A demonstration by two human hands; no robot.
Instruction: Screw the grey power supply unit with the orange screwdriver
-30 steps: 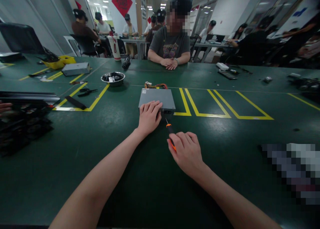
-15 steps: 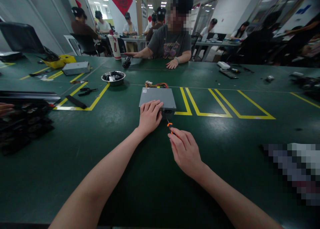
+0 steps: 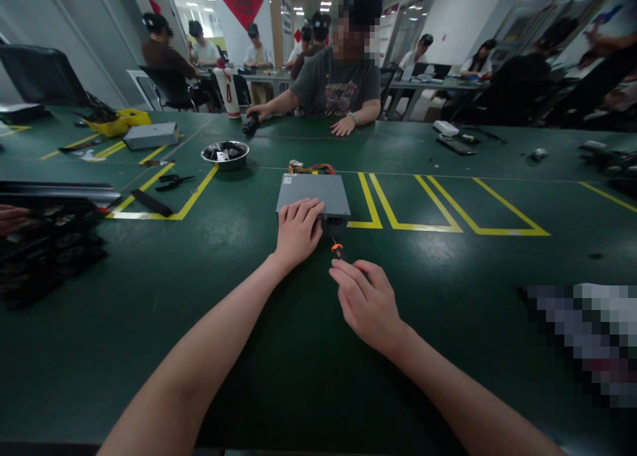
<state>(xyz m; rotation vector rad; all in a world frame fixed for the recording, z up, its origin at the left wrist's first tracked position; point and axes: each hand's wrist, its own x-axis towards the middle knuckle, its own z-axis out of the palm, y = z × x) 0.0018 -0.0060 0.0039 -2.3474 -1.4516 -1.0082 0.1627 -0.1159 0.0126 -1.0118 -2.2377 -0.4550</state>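
Observation:
A grey computer power supply (image 3: 318, 189) lies on the green table, its socket side facing me and its bundle of coloured wires (image 3: 312, 168) at the back. My left hand (image 3: 299, 230) holds it at the front left, fingers laid over the top and thumb bent down by the front edge. In my right hand (image 3: 368, 300) is a small screwdriver (image 3: 337, 250) with an orange and black handle, pinched between the fingertips. The screwdriver's thin shaft points up at the lower front face of the power supply. Whether the tip sits in a screw I cannot tell.
Left of the power supply stands a metal bowl (image 3: 225, 155) of small parts. Dark stacked parts (image 3: 50, 257) lie far left, near another person's hand (image 3: 10, 218). Across the table sits a person (image 3: 338, 84). Yellow tape (image 3: 423, 228) marks the tabletop; a second grey box (image 3: 152, 135) lies back left.
My right fingers have shifted around the screwdriver handle, which has moved slightly. My left hand and the power supply stay put. The person opposite now has a hand on a dark object.

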